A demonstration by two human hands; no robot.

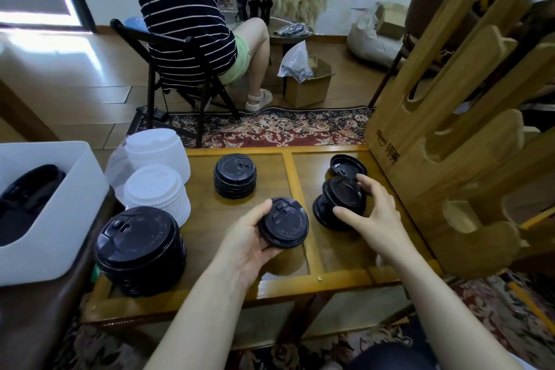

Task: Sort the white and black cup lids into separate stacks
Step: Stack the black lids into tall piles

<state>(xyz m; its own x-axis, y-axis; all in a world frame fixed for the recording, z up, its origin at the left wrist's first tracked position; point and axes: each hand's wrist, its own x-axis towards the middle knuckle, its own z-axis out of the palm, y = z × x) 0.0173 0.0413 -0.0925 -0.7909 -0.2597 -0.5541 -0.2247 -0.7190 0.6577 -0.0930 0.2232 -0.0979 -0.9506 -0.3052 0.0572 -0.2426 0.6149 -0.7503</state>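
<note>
My left hand (pixel 246 237) grips a small stack of black lids (pixel 285 224) just above the wooden table (pixel 210 255). My right hand (pixel 375 210) curls its thumb and fingers around a tilted black lid (pixel 342 194) that lies on another black lid (pixel 322 215). One more black lid (pixel 347 167) lies upturned behind them. A short black stack (pixel 235 176) stands at the table's middle back. A tall black stack (pixel 139 246) stands at the front left. Two white lid stacks (pixel 156 189) (pixel 157 150) sit at the back left.
A wooden cup-holder rack (pixel 450 141) stands at the table's right edge. A white bin (pixel 51 204) with black items sits on the left. A person in a striped shirt sits on a folding chair (pixel 180 69) behind the table, near a cardboard box (pixel 309 84).
</note>
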